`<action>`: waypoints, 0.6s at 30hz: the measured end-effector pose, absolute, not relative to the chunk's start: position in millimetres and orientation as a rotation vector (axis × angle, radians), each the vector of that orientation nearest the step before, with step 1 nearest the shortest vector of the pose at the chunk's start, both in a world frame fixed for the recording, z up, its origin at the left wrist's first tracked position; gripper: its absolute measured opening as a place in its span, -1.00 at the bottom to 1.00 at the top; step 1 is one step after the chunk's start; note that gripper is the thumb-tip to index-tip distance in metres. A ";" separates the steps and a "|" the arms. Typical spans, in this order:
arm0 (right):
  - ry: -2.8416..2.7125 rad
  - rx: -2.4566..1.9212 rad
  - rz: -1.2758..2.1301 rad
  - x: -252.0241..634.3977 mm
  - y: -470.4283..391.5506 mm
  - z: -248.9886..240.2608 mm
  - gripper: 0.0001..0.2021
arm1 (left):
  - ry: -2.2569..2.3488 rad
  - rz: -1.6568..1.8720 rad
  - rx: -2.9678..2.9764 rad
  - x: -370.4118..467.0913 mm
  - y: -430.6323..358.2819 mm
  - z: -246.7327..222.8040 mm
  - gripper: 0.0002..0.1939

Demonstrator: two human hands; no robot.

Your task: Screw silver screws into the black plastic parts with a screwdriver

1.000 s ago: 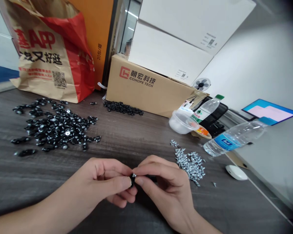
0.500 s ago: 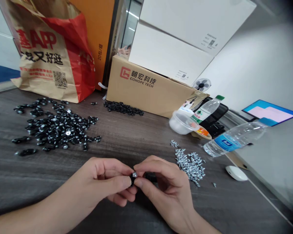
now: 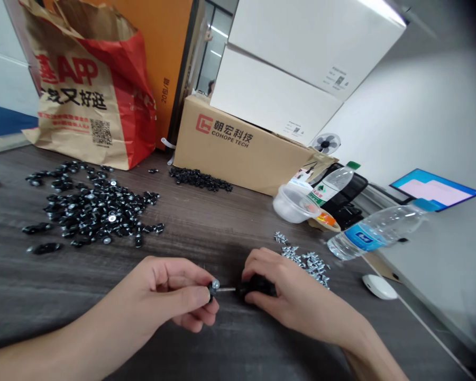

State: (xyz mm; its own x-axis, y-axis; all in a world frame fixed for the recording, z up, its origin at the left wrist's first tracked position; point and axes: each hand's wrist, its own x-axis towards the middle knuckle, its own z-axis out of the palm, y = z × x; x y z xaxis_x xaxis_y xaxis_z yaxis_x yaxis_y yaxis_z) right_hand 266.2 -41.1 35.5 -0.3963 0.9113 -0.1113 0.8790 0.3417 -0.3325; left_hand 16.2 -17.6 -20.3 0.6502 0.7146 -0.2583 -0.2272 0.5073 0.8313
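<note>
"Taking the cardboard box (image 3: 241, 166) as our mark, what's to its left?"
"A paper bag (image 3: 89, 100), and nearer than the box, a heap of black pieces (image 3: 99, 211) on the surface (image 3: 206, 227)."
"The left hand (image 3: 174, 293)?"
"In front of the box, fingers pinching a small black part (image 3: 211, 292) with a silver piece (image 3: 216, 284) at its top."
"And the right hand (image 3: 293, 296)?"
"Also in front of the box, fingers curled round a black tool (image 3: 262, 286). Its thin metal shaft (image 3: 227, 289) points at that part; whether they touch, I can't tell."
"Beyond that?"
"Loose screws (image 3: 315, 264), nearer than the box, and a water bottle (image 3: 363, 238) to its right."
</note>
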 end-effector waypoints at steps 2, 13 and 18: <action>-2.432 -1.696 0.495 270.5 -40.4 37.2 -0.91 | 0.657 0.622 0.873 17.0 -18.6 -20.2 -0.88; -1.463 -1.432 0.334 306.0 -49.6 97.8 -0.79 | 0.581 0.621 0.813 20.3 -17.1 -41.3 -0.73; -1.421 -1.135 0.335 289.7 -47.5 123.2 -0.87 | 0.601 0.643 0.804 23.6 -18.9 -35.1 -0.75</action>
State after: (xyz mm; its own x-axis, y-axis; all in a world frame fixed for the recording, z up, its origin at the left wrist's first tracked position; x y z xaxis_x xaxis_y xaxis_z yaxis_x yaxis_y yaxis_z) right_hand 289.7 -47.5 123.2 0.2055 0.7754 0.5971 0.4276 0.4777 -0.7674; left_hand 23.6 -18.9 -35.1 0.6563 0.7155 -0.2394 -0.2865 0.5299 0.7982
